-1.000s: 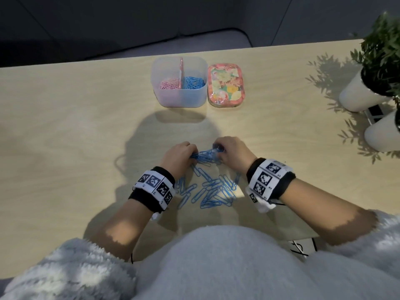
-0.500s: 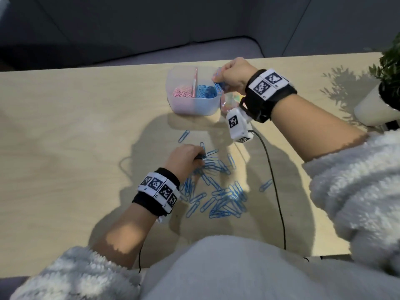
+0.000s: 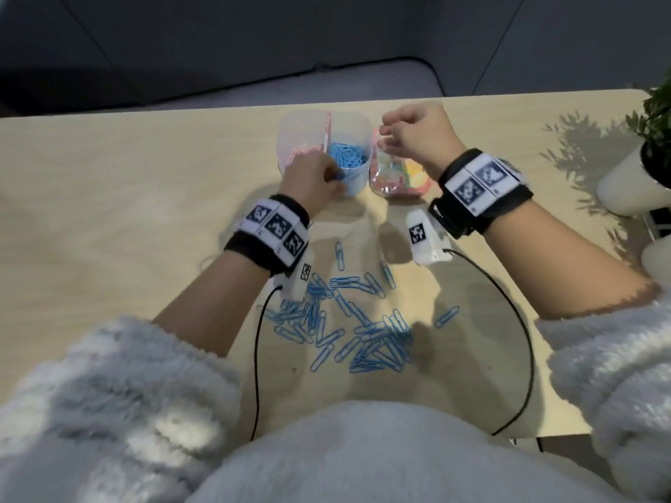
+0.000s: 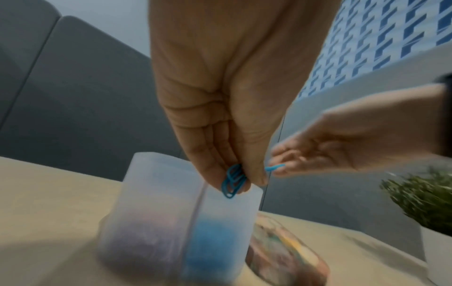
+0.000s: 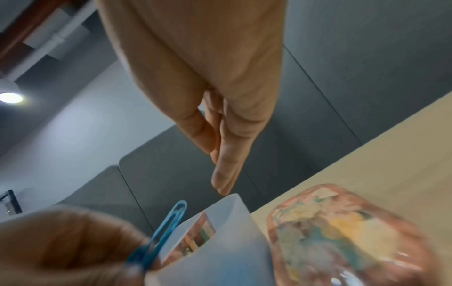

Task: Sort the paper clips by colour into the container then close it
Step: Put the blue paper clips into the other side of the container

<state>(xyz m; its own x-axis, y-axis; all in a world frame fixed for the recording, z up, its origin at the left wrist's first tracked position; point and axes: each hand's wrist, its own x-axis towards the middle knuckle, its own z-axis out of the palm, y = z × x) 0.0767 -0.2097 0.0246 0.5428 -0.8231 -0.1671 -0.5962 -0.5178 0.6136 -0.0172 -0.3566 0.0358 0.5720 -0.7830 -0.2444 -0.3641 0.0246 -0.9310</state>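
A translucent container (image 3: 287, 136) with a centre divider holds pink clips on its left side and blue clips (image 3: 346, 154) on its right. My left hand (image 3: 332, 174) is at the container's near edge. It pinches several blue paper clips (image 4: 232, 181) just above the blue side of the container (image 4: 159, 193). My right hand (image 3: 385, 137) hovers beside the container, over the floral lid (image 3: 406, 179), with its fingers (image 5: 220, 174) loose and holding nothing. A pile of blue clips (image 3: 348, 321) lies on the table in front of me.
The floral lid (image 5: 342, 232) lies flat right of the container (image 5: 232, 241). White plant pots (image 3: 628, 183) stand at the table's right edge. Black wrist-camera cables (image 3: 523, 321) run across the table near the pile.
My left hand rose from the pile to the container with blue clips pinched. My right hand shifted right from the blue compartment to above the lid, now holding nothing.
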